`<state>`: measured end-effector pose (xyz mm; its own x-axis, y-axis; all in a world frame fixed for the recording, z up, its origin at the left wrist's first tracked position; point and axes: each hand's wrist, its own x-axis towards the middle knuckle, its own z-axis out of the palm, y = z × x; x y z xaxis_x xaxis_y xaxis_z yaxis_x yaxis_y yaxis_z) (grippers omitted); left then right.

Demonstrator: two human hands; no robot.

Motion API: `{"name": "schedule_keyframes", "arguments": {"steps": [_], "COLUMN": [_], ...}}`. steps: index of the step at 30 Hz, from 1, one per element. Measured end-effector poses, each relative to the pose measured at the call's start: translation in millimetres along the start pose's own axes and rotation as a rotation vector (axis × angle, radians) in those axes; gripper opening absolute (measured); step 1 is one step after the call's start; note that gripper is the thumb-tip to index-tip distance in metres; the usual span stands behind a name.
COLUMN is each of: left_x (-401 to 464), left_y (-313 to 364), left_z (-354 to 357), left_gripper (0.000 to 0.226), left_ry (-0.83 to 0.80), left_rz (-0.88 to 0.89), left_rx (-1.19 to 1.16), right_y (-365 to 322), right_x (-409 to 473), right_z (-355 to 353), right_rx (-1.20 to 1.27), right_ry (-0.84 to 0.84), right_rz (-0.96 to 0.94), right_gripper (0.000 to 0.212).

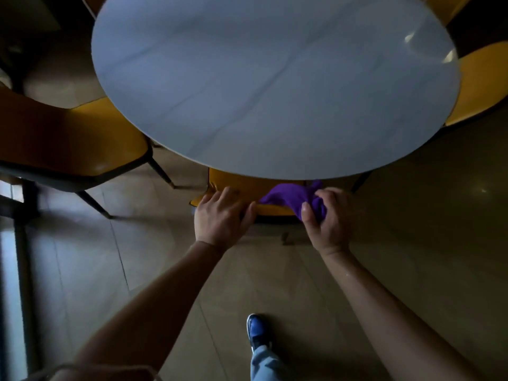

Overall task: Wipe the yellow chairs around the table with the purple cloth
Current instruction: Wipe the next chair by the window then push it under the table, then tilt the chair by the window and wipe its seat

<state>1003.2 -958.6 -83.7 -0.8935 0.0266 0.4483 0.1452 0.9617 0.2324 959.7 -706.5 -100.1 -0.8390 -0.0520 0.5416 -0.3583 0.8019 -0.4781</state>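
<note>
A yellow chair [242, 185] is tucked under the near edge of the round table, and only the top of its backrest shows. My left hand [222, 215] grips that backrest's top edge at its left end, thumb on the near side. My right hand [328, 215] holds the bunched purple cloth [291, 196], which lies against the backrest's right part. A second yellow chair [82, 136] stands at the left with its seat facing up. A third yellow chair [478, 83] sits at the right, partly under the table.
The round pale grey table [275, 78] fills the upper middle. More yellow chair parts [448, 6] show at the far top right. Tiled floor [426, 243] spreads around. My blue shoe [257, 332] stands on it below. A dark frame [24, 243] runs down the left side.
</note>
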Motion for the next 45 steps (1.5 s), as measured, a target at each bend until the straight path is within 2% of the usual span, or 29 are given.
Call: {"name": "schedule_keyframes", "arguments": {"steps": [7,14,17,20,22,23,25,27,30,32,34,37,39,41,43,45], "left_x": [89.5,90.0,89.9,91.3,96.6,99.1,109.6,120.7,127.2,128.5,127.6,134.0,138.9,143.4,149.8,161.0], "left_y": [-37.5,-40.1,-36.1,-33.1,-35.1,-33.9,-36.4,-33.4,-56.1,-86.2,-121.7,-174.0,-211.9,-255.0,-292.0,-333.1], "left_z": [26.3,24.3,17.0,4.5,-5.3,-11.0,-34.1,-52.7,-90.0,-116.0,-136.4,-159.6,-177.3,-197.5,-220.8,-242.9], "left_gripper": [0.038,0.038,0.041,0.045,0.046,0.054,0.08,0.087,0.05,0.028,0.03,0.036,0.037,0.037,0.038,0.04], "left_ry": [-0.045,-0.084,-0.156,-0.334,-0.43,-0.441,-0.367,-0.296,-0.139,-0.126,-0.13,-0.051,-0.035,-0.112,-0.183,-0.2], "left_rz": [0.029,0.023,-0.002,-0.06,-0.113,-0.113,-0.078,-0.062,-0.248,-0.435,-0.549,-0.674,-0.748,-0.77,-0.823,-0.857], "left_rx": [0.081,0.067,0.088,0.061,-0.043,-0.102,-0.214,-0.369,-0.562,-0.671,-0.745,-0.765,-0.894,-1.054,-1.184,-1.285], "right_y": [3.5,-2.8,-11.9,-32.3,-54.1,-66.8,-112.6,-155.0,-219.3,-251.0,-276.5,-305.3,-322.2,-343.0,-361.6,-389.1], "right_x": [75.3,76.0,82.0,98.5,113.2,120.2,146.9,171.7,201.5,210.8,213.5,207.8,203.3,204.2,211.9,221.2], "right_z": [49.7,47.8,42.2,28.1,17.8,12.7,4.5,1.4,9.1,24.7,44.9,77.9,105.1,131.4,155.2,190.5], "right_rx": [-0.107,-0.077,0.012,0.267,0.375,0.441,0.616,0.708,0.809,0.81,0.786,0.723,0.684,0.743,0.89,0.945], "right_ry": [0.045,-0.016,-0.068,-0.126,-0.11,-0.089,-0.073,-0.095,-0.178,-0.236,-0.277,-0.323,-0.422,-0.624,-0.827,-0.907], "right_rz": [0.005,0.025,0.173,0.468,0.528,0.513,0.424,0.341,0.244,0.165,0.055,-0.113,-0.163,-0.064,0.189,0.373], "right_gripper": [0.034,0.034,0.033,0.043,0.043,0.041,0.035,0.034,0.033,0.031,0.027,0.021,0.024,0.03,0.042,0.037]}}
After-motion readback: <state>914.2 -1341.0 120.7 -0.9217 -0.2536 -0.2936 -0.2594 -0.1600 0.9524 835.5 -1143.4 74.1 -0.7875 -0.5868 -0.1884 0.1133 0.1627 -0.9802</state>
